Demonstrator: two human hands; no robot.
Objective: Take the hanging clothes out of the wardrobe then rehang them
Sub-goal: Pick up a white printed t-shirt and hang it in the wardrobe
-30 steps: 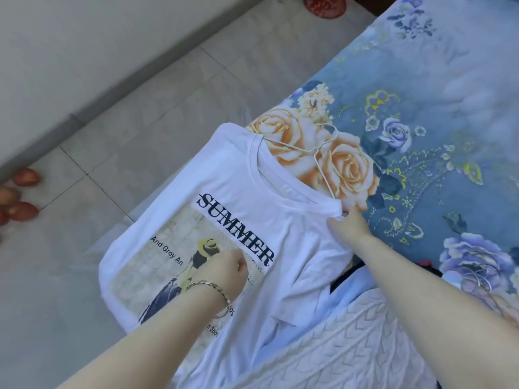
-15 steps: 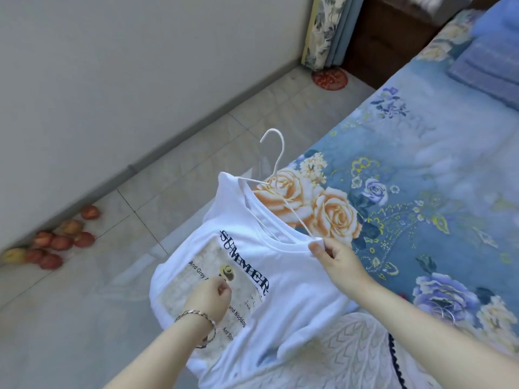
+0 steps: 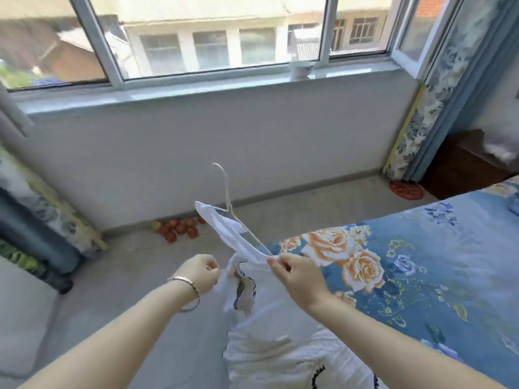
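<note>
Knit garment (image 3: 280,357) at 6 o'clock. Right hand (image 3: 297,272) pinches white T-shirt (image 3: 264,287) shoulder plus hanger (image 3: 227,189) end, thumb against fingers; shirt hangs mid-air, bed (image 3: 435,276) at its 3 o'clock. Left hand (image 3: 200,272) at shirt's 9, fingers curled; can't tell if gripping fabric. Hook points to 12. Fruit (image 3: 179,228) on floor at 11.
</note>
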